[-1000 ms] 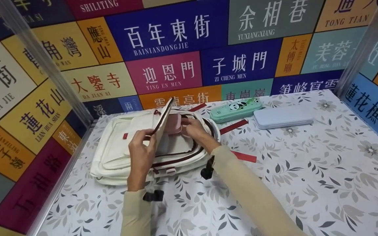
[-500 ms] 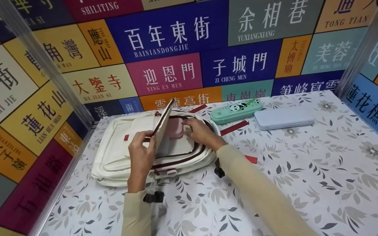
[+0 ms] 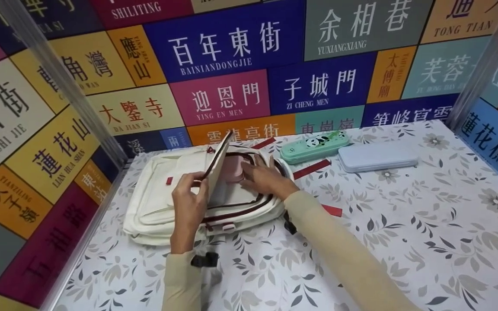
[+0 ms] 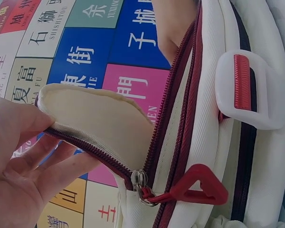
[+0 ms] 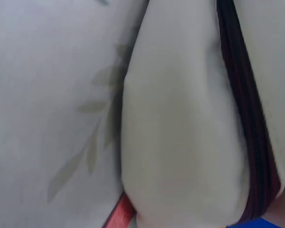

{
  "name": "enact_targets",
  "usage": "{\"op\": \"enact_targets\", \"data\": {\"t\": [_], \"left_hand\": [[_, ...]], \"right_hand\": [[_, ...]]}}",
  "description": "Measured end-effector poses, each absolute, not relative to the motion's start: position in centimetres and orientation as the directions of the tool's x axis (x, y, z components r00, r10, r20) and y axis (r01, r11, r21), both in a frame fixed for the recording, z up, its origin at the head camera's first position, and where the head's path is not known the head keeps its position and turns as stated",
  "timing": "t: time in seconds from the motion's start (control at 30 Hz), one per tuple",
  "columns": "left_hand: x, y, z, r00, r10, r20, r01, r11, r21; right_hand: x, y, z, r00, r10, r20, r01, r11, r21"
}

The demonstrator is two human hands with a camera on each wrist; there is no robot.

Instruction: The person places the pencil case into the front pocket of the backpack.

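Note:
A cream backpack (image 3: 154,216) with dark red zips lies on the table, its front pocket unzipped. My left hand (image 3: 188,201) pinches the edge of the pocket flap (image 4: 95,114) between thumb and fingers and holds it raised. Inside the opening sits a rounded pink case (image 3: 232,169), partly hidden by the flap. My right hand (image 3: 266,178) reaches over the pocket rim, fingers extended against the case's right side. In the right wrist view the bag's side panel (image 5: 180,123) fills the middle, with only a sliver of skin at the lower right.
A green panda pencil case (image 3: 316,146) and a pale blue case (image 3: 378,157) lie right of the bag on the floral tablecloth (image 3: 430,242). Red straps (image 3: 314,168) stick out beside the bag. A red triangular zip pull (image 4: 202,185) hangs at the pocket zip. A sign-covered wall stands behind.
The right hand first held the pink case higher by the flap; the case now sits lower in the pocket, and the fingers have spread out against it. The left hand keeps the flap up.

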State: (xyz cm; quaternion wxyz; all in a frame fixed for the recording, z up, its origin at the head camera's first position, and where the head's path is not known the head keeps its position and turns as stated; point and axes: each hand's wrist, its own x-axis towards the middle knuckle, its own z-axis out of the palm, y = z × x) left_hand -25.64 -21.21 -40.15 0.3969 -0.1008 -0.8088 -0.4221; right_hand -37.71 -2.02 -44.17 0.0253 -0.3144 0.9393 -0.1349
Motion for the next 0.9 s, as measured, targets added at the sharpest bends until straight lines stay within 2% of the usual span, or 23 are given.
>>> {"op": "enact_targets", "data": {"t": [0.13,0.43,0.57,0.73,0.9], "left_hand": [[-25.6,-21.0,-40.1,-0.666,-0.168,0.726,0.500,0.622,0.603],[-25.7,-20.8,-39.9,-0.646,-0.153,0.748,0.526,0.620,0.582],[-25.7,-20.9,-39.8,-0.647,-0.159,0.746,0.522,0.621,0.585],[-25.7,-21.2,-39.9,-0.646,-0.159,0.747,0.527,0.615,0.586],[-25.7,-21.4,-40.1,-0.648,-0.164,0.744,0.518,0.621,0.588]], "right_hand": [[-37.4,-2.6,-44.1,-0.800,-0.598,0.048,-0.584,0.758,-0.290],[-37.2,-4.3,-44.0,-0.797,-0.604,0.000,-0.593,0.782,-0.191],[-37.2,-4.4,-44.1,-0.791,-0.611,0.026,-0.606,0.777,-0.173],[-37.2,-3.9,-44.2,-0.808,-0.586,0.062,-0.590,0.804,-0.078],[-37.1,-4.0,-44.2,-0.816,-0.578,0.002,-0.578,0.815,-0.048]]}}
